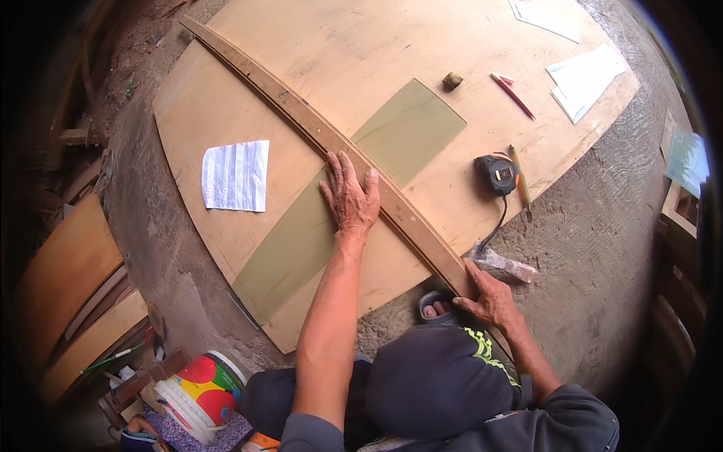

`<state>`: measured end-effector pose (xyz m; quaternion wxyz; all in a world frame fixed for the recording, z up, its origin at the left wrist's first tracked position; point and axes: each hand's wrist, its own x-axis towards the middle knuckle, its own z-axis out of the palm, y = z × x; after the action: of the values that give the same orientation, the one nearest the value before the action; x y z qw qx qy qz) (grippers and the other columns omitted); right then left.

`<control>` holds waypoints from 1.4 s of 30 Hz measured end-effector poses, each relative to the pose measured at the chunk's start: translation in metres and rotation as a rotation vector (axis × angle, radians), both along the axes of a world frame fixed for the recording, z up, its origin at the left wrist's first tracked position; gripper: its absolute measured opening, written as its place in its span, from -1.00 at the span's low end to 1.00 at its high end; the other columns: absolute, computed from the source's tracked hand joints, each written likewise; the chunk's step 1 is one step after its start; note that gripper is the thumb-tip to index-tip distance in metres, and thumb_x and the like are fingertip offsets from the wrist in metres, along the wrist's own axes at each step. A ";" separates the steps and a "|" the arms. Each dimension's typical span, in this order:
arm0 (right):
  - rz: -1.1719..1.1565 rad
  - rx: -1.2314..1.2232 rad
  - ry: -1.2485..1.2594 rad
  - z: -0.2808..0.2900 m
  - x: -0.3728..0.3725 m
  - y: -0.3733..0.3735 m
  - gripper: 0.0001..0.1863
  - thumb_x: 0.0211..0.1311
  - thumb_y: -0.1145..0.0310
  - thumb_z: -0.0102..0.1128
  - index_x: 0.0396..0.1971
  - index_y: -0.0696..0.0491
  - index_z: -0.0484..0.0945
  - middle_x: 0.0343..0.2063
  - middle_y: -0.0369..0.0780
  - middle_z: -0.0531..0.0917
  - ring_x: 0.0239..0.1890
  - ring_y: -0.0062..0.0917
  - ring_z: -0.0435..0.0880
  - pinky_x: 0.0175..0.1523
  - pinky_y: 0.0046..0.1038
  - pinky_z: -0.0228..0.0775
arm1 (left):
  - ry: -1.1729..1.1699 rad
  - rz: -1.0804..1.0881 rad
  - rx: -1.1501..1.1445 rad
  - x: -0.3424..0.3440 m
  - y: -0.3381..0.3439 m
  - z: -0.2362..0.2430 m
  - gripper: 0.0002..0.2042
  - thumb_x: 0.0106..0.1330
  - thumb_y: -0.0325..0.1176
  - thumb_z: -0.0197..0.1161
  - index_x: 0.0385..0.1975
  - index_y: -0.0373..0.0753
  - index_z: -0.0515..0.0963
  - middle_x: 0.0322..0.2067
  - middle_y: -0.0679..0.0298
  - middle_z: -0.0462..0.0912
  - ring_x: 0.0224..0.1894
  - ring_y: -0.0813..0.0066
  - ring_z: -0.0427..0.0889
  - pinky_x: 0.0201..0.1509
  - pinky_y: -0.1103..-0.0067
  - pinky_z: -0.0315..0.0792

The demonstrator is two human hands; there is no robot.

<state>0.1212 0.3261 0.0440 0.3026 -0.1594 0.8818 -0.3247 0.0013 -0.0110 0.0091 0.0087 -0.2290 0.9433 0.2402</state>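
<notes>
A long wooden straightedge [276,94] lies diagonally across a pale plywood board [324,34], over a greenish glass strip [418,128]. My left hand [350,197] lies with fingers spread against the straightedge's left edge and on the glass beside it. My right hand [488,297] grips the straightedge's near end, thumb and fingers on opposite sides. On the board rest a striped paper [233,175], a black tape measure [497,173] beside a thin yellowish tool [521,181], red pencils [516,98], a small dark block [452,80] and white cut pieces [580,79].
The board lies low over a concrete floor [572,286]. Wooden panels [68,271] and a colourful bucket [211,395] are at left. A blue glass sheet [684,158] and wooden frames stand at right. A pale object [516,267] and a sandalled foot [437,307] are near my right hand.
</notes>
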 end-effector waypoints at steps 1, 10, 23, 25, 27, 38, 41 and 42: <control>0.011 0.036 -0.011 0.001 0.000 0.003 -0.06 0.07 0.00 0.50 0.44 -0.04 0.27 -0.06 -0.01 0.65 -0.01 -0.08 0.68 0.03 -0.18 0.56 | 0.001 -0.031 0.022 0.001 -0.005 0.001 -0.18 0.47 0.12 0.01 0.54 -0.35 -0.02 0.56 -0.16 -0.14 0.60 -0.06 -0.09 0.60 -0.02 -0.25; -0.042 0.035 0.177 -0.003 0.015 -0.013 0.02 0.02 -0.04 0.56 0.43 0.03 0.23 -0.07 0.02 0.59 -0.09 0.00 0.67 -0.09 -0.13 0.56 | 0.030 0.029 0.015 0.005 -0.004 0.000 -0.10 0.36 0.11 0.18 0.55 -0.28 -0.02 0.53 -0.24 -0.07 0.58 -0.21 -0.13 0.59 -0.06 -0.28; -0.059 -0.191 0.170 -0.018 0.012 -0.015 0.05 -0.05 0.30 0.56 0.49 0.01 0.16 0.04 0.05 0.60 0.04 -0.01 0.66 0.07 -0.17 0.56 | 0.133 0.096 0.001 0.003 0.005 -0.015 -0.01 0.23 0.11 0.29 0.54 -0.34 0.00 0.52 -0.22 0.01 0.60 -0.12 -0.11 0.58 -0.10 -0.30; -0.070 -0.163 0.111 -0.019 0.011 -0.014 0.06 -0.05 0.29 0.55 0.49 0.00 0.16 0.03 0.04 0.61 0.04 -0.02 0.66 0.07 -0.18 0.57 | 0.134 0.100 0.002 0.002 0.006 -0.015 -0.01 0.23 0.11 0.29 0.53 -0.34 0.01 0.51 -0.23 0.01 0.59 -0.13 -0.10 0.58 -0.10 -0.30; -0.069 -0.172 0.116 -0.021 0.011 -0.012 0.06 -0.05 0.27 0.55 0.49 -0.02 0.16 0.02 0.02 0.62 0.04 -0.03 0.67 0.08 -0.18 0.57 | 0.137 0.096 -0.009 0.002 0.006 -0.015 -0.01 0.22 0.12 0.29 0.53 -0.34 0.02 0.51 -0.23 0.02 0.59 -0.13 -0.08 0.58 -0.09 -0.30; -0.073 -0.112 -0.018 0.001 0.001 -0.015 -0.02 0.07 0.15 0.48 0.49 -0.02 0.18 0.04 0.01 0.60 0.03 -0.03 0.66 0.09 -0.17 0.55 | 0.054 0.084 0.003 0.001 0.002 -0.013 -0.01 0.26 0.18 0.22 0.55 -0.30 -0.02 0.54 -0.21 -0.06 0.60 -0.08 -0.13 0.60 -0.04 -0.31; 0.039 0.016 0.083 0.018 -0.008 -0.012 -0.16 0.23 0.01 0.36 0.45 -0.05 0.24 0.03 -0.04 0.59 0.00 -0.06 0.66 0.06 -0.17 0.54 | -0.022 0.022 -0.018 0.002 -0.002 -0.006 -0.04 0.35 0.22 0.14 0.56 -0.29 -0.06 0.55 -0.20 -0.12 0.60 -0.11 -0.16 0.61 0.00 -0.32; 0.078 0.048 0.099 0.023 -0.015 -0.010 -0.22 0.26 0.01 0.33 0.43 -0.06 0.29 0.03 -0.05 0.59 0.01 -0.07 0.66 0.05 -0.18 0.54 | -0.064 0.006 -0.035 0.001 -0.005 -0.002 -0.07 0.38 0.21 0.10 0.56 -0.30 -0.05 0.55 -0.19 -0.13 0.61 -0.09 -0.15 0.61 0.01 -0.25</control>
<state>0.1059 0.3163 0.0674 0.2748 -0.2024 0.8963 -0.2831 0.0023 -0.0158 0.0072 0.0341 -0.2396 0.9459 0.2163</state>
